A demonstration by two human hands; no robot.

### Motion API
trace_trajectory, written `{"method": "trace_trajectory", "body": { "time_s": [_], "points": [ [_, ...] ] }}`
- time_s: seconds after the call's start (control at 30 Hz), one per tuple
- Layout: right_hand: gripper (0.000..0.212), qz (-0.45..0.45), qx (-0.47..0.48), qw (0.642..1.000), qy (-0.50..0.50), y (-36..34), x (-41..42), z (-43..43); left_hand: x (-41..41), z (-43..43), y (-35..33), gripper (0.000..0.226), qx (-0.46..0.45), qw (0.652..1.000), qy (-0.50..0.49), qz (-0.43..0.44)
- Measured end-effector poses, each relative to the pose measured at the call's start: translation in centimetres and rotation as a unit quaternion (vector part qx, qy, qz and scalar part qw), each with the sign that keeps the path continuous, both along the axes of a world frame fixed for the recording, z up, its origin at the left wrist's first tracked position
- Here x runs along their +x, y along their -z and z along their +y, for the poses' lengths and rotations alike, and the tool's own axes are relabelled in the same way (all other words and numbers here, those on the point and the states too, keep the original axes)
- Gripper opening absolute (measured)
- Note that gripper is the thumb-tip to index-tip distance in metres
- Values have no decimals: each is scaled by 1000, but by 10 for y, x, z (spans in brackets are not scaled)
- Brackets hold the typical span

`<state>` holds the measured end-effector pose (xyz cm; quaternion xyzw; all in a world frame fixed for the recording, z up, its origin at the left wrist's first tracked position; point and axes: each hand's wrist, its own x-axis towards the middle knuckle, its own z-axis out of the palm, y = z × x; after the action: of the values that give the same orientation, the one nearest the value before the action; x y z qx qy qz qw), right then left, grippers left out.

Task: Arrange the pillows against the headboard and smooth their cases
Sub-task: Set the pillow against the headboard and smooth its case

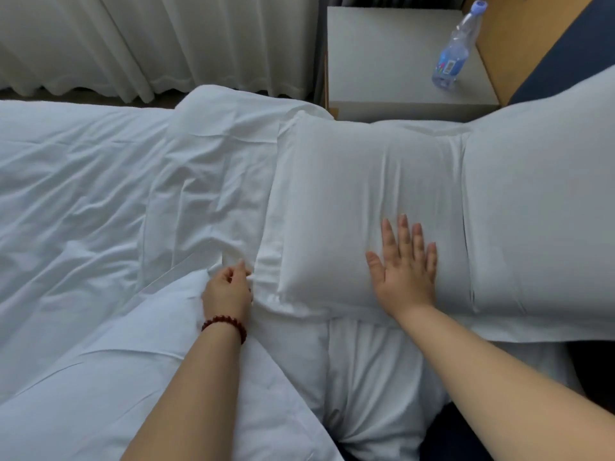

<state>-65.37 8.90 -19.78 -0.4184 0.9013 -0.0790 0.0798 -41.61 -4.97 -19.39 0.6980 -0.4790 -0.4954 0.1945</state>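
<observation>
Pillow [359, 201] in the middle of my view has both hands at it. The fingers [403, 229] of my right hand [404, 267] lie straight and slightly spread, palm down on the pillow's near end, holding nothing. The fingers [240, 268] of my left hand [228, 289] are curled and pinch the pillowcase flap [271, 261] that sticks out flat along the pillow's left side. A dark red bead bracelet [226, 326] sits on that wrist. A second pillow [539, 194] touches the pillow's right side, and the blue headboard [565, 51] is behind it. Left of the pillow lies a rumpled white duvet [66, 211]. Beyond the pillow stands a white nightstand [392, 54] with a clear water bottle [456, 48] on it. Beyond the pillow to the left hangs a pale curtain [166, 38].
</observation>
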Motion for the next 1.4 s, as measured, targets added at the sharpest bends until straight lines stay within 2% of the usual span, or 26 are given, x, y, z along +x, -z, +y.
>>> {"method": "trace_trajectory", "body": {
  "time_s": [0.07, 0.13, 0.17, 0.27, 0.4, 0.5, 0.6, 0.7, 0.83, 0.97, 1.07, 1.2, 1.33, 1.4],
  "points": [
    [69, 7, -12, 1000, -1, 3, 4, 6, 4, 4, -2, 52, 59, 993, 93, -40],
    [70, 14, -13, 1000, -12, 5, 6, 13, 9, 9, -2, 41, 89, 974, 201, -55],
    [71, 14, -7, 1000, -20, 6, 6, 18, 11, 13, -4, 31, 105, 970, 218, -36],
    [74, 4, 19, 999, -36, 5, 5, 35, 13, 21, -12, 18, 116, 973, 196, -20],
    [72, -13, 74, 997, -7, -10, 1, 64, 10, 37, -22, 28, 153, 979, 129, 29],
    [69, -46, 108, 993, 12, -20, 4, 85, 13, 48, -27, 34, 109, 986, 126, 28],
    [69, -75, 108, 991, 19, -24, 9, 96, 15, 51, -33, 22, 47, 991, 118, 34],
    [70, -99, 94, 990, 27, -24, 14, 95, 15, 55, -32, 15, 72, 990, 84, 92],
    [70, -110, 69, 991, 30, -20, 17, 90, 18, 55, -26, 25, 96, 984, 59, 134],
    [71, -91, 82, 992, 20, -17, 14, 94, 23, 63, -32, 22, 65, 996, 29, 60],
    [71, -80, 106, 991, 4, -18, 9, 99, 17, 76, -43, 34, -2, 1000, 16, -2],
    [67, -89, 105, 990, -10, -28, 3, 107, 3, 100, -62, 38, -73, 995, 50, 38],
    [63, -134, 63, 989, 24, -50, -3, 117, -27, 126, -75, 37, -47, 989, 108, 92],
    [60, -127, 24, 991, 38, -69, -12, 123, -49, 134, -83, 37, -32, 983, 145, 109]
  ]
}}
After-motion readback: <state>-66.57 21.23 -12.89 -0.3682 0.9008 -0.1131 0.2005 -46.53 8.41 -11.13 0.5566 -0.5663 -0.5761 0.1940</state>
